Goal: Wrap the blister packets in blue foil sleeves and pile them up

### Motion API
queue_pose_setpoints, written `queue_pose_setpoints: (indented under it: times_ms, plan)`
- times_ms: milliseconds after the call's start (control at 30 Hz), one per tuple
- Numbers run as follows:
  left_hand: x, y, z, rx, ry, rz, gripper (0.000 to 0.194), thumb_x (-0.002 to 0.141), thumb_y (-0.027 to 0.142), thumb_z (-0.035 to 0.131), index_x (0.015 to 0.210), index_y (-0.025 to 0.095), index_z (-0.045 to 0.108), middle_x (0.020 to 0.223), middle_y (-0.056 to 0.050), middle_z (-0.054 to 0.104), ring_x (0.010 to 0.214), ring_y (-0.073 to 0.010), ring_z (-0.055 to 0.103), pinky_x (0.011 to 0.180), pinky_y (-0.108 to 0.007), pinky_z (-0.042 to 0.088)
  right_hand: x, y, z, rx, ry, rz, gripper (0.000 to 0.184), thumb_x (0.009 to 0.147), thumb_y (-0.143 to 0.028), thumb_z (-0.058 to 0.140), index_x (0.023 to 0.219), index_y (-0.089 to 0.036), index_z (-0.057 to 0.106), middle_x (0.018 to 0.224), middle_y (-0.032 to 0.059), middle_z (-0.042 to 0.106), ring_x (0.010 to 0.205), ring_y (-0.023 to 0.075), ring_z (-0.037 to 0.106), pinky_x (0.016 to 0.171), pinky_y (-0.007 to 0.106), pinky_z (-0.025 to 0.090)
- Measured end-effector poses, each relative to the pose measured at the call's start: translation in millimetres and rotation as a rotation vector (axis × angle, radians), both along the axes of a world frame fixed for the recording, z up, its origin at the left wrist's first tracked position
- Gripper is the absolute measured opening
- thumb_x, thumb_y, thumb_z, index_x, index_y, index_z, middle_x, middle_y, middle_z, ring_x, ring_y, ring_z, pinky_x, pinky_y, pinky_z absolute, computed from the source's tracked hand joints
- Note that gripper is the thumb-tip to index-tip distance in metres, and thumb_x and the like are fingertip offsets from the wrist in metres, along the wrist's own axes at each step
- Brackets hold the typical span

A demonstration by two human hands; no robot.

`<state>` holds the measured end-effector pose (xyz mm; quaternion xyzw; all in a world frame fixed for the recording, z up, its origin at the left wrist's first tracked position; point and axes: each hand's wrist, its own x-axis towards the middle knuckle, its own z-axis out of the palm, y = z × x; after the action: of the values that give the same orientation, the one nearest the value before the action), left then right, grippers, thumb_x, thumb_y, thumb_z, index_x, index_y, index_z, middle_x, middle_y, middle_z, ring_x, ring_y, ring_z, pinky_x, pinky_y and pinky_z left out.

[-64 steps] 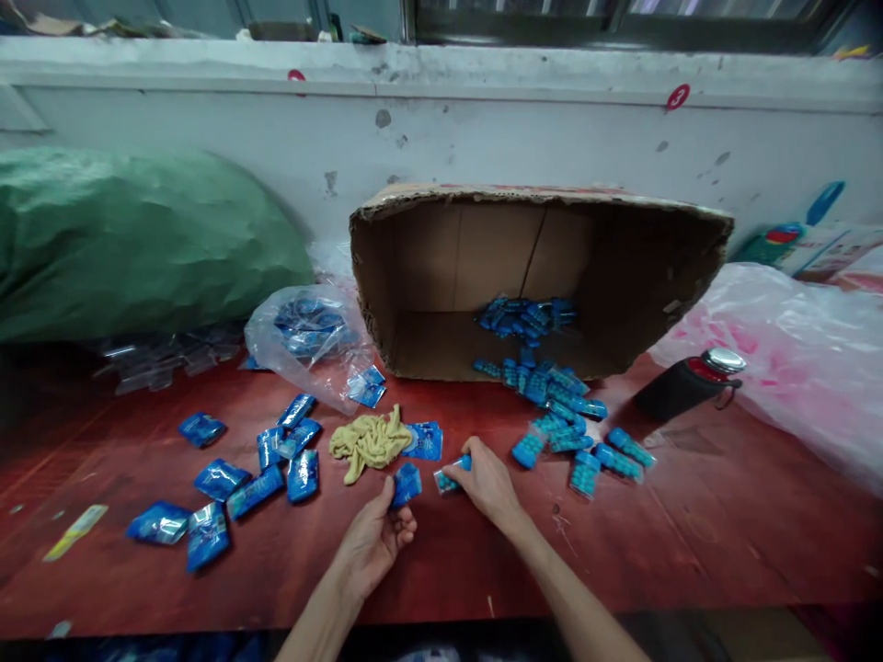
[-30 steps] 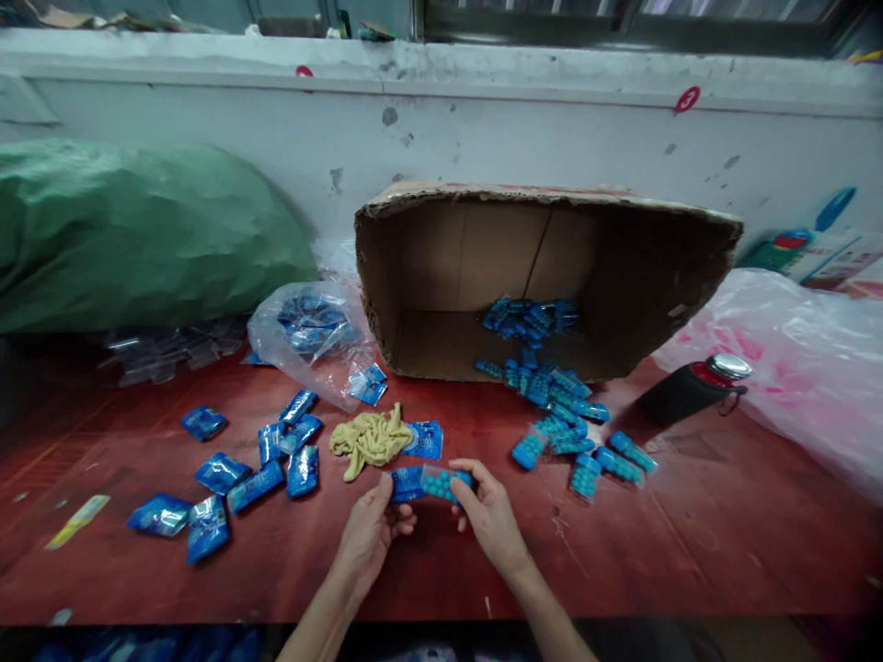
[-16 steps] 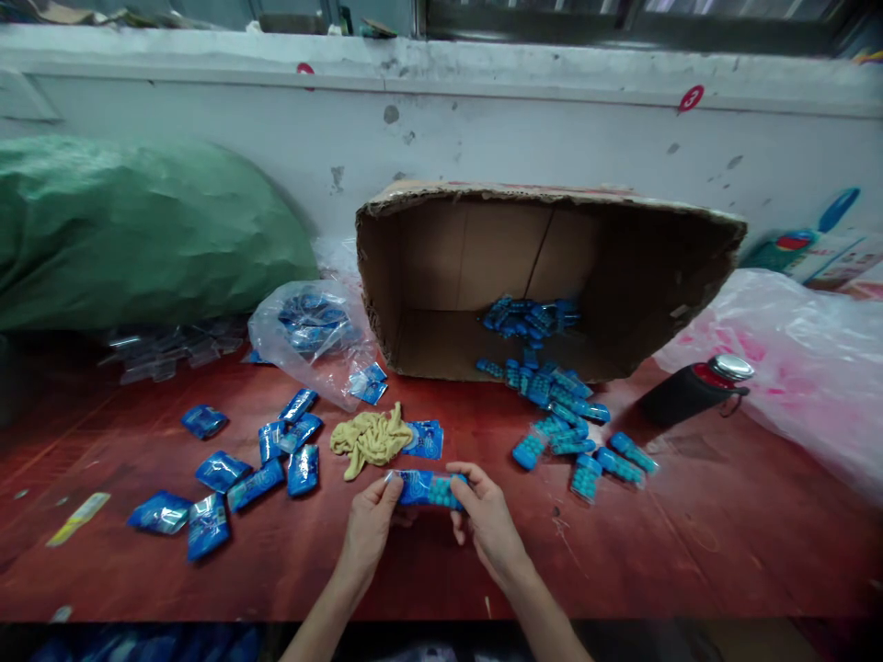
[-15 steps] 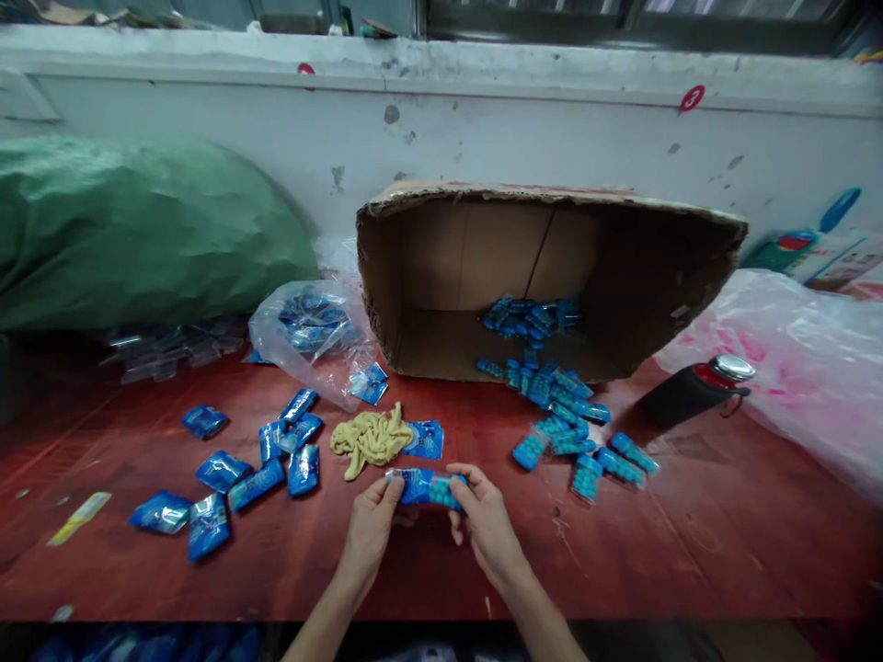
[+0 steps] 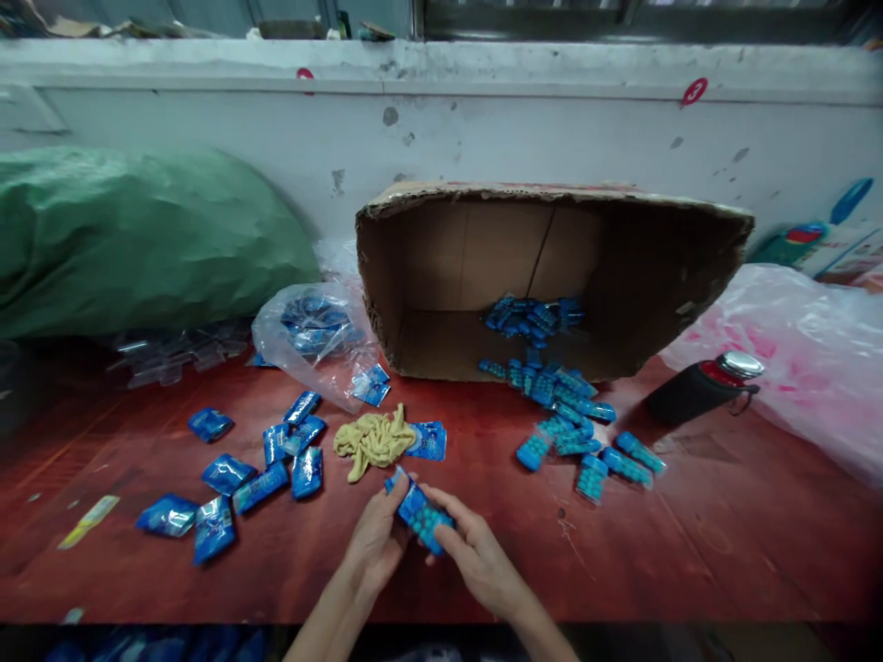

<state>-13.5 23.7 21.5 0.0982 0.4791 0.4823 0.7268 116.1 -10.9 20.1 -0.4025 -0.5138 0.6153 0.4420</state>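
Between my hands, low over the front of the table, is a small clear bottle of turquoise balls (image 5: 428,524) with a blue pouch (image 5: 411,501) over its far left end. My left hand (image 5: 379,533) pinches the pouch at its upper left end. My right hand (image 5: 475,547) grips the bottle's lower right end, thumb on top. The bottle tilts down to the right. Just beyond lie a crumpled yellow cloth (image 5: 372,439) and flat blue pouches (image 5: 429,440). Several filled blue packets (image 5: 259,487) lie to the left; loose bottles (image 5: 591,478) lie to the right.
A cardboard box (image 5: 552,248) lies on its side at the back, bottles spilling out. Left of it are a clear bag of blue pouches (image 5: 314,322) and a big green sack (image 5: 152,239). A black flask (image 5: 696,391) and a pinkish plastic bag (image 5: 793,359) are at right.
The bottle and pouch have turned from nearly level to slanting down to the right. Both hands have moved slightly lower and toward me, still holding them.
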Motion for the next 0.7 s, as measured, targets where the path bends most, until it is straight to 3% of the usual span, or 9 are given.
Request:
queue_pose_setpoints:
  times_ms: [133, 300, 367, 533, 700]
  plan:
    - [5.8, -0.3, 2.1, 0.037, 0.034, 0.029, 0.024, 0.064, 0.032, 0.067, 0.075, 0.014, 0.056, 0.064, -0.002, 0.065, 0.055, -0.0143, 0.059, 0.048, -0.025, 0.047, -4.5, 4.2, -7.3, -0.18, 0.066, -0.195, 0.039, 0.078, -0.03, 0.052, 0.115, -0.02, 0.044, 0.089, 0.0029, 0.057, 0.06, 0.0116, 0.057, 0.038, 0.019, 0.047]
    - [10.9, -0.4, 4.9, 0.082, 0.104, 0.068, 0.024, 0.061, 0.029, 0.07, 0.066, 0.015, 0.051, 0.055, 0.002, 0.06, 0.051, -0.012, 0.058, 0.05, -0.024, 0.047, -14.9, 4.6, -15.4, -0.067, -0.107, -0.43, 0.024, 0.074, -0.032, 0.056, 0.095, -0.019, 0.052, 0.074, 0.0003, 0.057, 0.055, 0.0115, 0.055, 0.037, 0.018, 0.045]
    - [9.0, -0.1, 5.7, 0.045, 0.081, 0.038, 0.02, 0.064, 0.025, 0.068, 0.067, 0.015, 0.051, 0.056, 0.001, 0.061, 0.049, -0.0113, 0.057, 0.048, -0.023, 0.046, -16.2, 4.2, -12.1, -0.042, -0.099, -0.414, 0.02, 0.073, -0.03, 0.057, 0.089, -0.018, 0.055, 0.072, 0.0001, 0.057, 0.056, 0.0111, 0.054, 0.04, 0.018, 0.046]
    - [1.4, 1.9, 7.8, 0.002, -0.018, -0.039, 0.009, 0.075, 0.022, 0.057, 0.071, 0.014, 0.054, 0.06, -0.001, 0.061, 0.048, -0.0116, 0.056, 0.042, -0.023, 0.044, -9.0, 9.8, -4.0, -0.197, 0.258, -0.145, 0.029, 0.07, -0.028, 0.059, 0.097, -0.019, 0.053, 0.082, 0.0011, 0.057, 0.066, 0.0132, 0.056, 0.049, 0.024, 0.05]
    - [-0.1, 4.2, 11.8, 0.005, -0.163, -0.044, 0.009, 0.078, 0.013, 0.051, 0.083, 0.013, 0.059, 0.077, -0.005, 0.067, 0.073, -0.0144, 0.064, 0.067, -0.027, 0.051, -1.7, 14.2, -6.7, -0.123, 0.281, -0.187, 0.043, 0.063, -0.017, 0.063, 0.104, -0.024, 0.053, 0.086, -0.001, 0.056, 0.071, 0.0122, 0.053, 0.059, 0.024, 0.046]
